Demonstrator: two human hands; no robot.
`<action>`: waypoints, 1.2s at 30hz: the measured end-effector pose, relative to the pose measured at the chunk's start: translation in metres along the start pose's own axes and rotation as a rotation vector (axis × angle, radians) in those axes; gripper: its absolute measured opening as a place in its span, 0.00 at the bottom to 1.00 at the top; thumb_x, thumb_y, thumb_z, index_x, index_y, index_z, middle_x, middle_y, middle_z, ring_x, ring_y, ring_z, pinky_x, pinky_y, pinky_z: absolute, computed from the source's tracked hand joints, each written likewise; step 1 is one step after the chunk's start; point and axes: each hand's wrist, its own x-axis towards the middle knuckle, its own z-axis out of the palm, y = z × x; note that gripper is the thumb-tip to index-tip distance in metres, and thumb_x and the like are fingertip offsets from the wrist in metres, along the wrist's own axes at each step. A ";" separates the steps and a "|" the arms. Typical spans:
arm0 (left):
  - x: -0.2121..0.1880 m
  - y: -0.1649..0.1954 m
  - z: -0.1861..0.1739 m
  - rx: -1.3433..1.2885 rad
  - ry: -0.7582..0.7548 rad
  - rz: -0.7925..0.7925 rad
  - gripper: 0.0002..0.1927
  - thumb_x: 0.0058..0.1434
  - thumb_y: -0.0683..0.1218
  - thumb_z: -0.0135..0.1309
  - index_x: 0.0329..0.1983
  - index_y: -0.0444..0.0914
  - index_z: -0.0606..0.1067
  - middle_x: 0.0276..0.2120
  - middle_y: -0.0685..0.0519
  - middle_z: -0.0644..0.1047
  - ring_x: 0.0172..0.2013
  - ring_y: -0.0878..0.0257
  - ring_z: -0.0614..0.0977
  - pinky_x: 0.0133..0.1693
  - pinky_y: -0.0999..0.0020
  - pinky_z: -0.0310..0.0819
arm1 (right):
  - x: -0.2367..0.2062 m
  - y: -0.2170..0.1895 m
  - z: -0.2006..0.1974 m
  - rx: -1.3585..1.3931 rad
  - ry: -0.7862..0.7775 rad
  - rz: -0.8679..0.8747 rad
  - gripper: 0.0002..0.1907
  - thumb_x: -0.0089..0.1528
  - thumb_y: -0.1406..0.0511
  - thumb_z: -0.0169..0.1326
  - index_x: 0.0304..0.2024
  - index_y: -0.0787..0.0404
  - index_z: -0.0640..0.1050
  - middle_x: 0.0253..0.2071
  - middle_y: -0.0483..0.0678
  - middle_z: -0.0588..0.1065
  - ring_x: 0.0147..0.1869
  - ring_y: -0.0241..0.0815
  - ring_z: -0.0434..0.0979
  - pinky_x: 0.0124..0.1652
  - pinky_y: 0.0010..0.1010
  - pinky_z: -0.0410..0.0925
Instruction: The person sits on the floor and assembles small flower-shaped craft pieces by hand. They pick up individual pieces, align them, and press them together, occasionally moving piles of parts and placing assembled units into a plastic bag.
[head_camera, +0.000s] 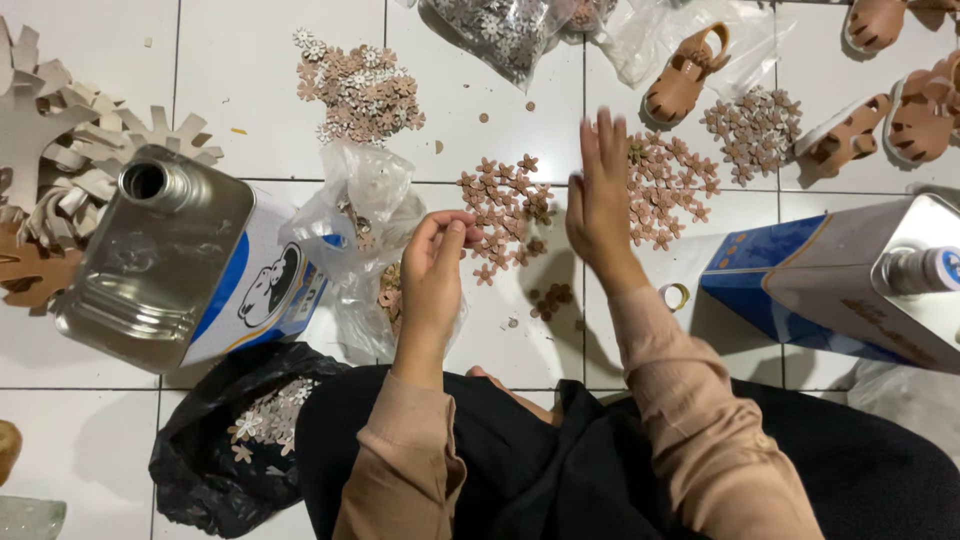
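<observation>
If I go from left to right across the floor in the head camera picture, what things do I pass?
Cardboard cutouts → left metal can → clear plastic bag → left hand → right hand → brown flower pieces → right metal can.

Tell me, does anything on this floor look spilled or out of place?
A few brown flower cut-outs lie loose on the white tile, apart from the main flower pile near the left hand. The open metal can lies on its side, though nothing spills from it.
</observation>
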 end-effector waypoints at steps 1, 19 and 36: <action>0.001 -0.001 0.000 -0.007 0.009 -0.007 0.09 0.72 0.43 0.47 0.46 0.34 0.75 0.38 0.52 0.80 0.42 0.66 0.79 0.50 0.70 0.73 | 0.012 -0.003 -0.002 0.030 0.017 -0.006 0.34 0.73 0.71 0.42 0.81 0.52 0.53 0.85 0.49 0.45 0.88 0.55 0.36 0.83 0.49 0.40; 0.000 -0.009 0.001 -0.077 0.019 -0.040 0.09 0.72 0.43 0.47 0.46 0.34 0.76 0.39 0.53 0.79 0.42 0.66 0.80 0.48 0.69 0.73 | 0.024 0.010 0.060 0.510 -0.603 0.630 0.43 0.67 0.40 0.21 0.78 0.53 0.48 0.79 0.55 0.40 0.82 0.53 0.27 0.74 0.51 0.21; -0.002 -0.003 -0.010 -0.163 0.202 -0.063 0.10 0.73 0.43 0.45 0.43 0.34 0.76 0.35 0.53 0.77 0.38 0.67 0.77 0.47 0.69 0.72 | 0.009 0.000 0.113 -0.207 -0.453 0.130 0.36 0.72 0.51 0.36 0.76 0.63 0.52 0.80 0.57 0.44 0.84 0.56 0.35 0.75 0.57 0.34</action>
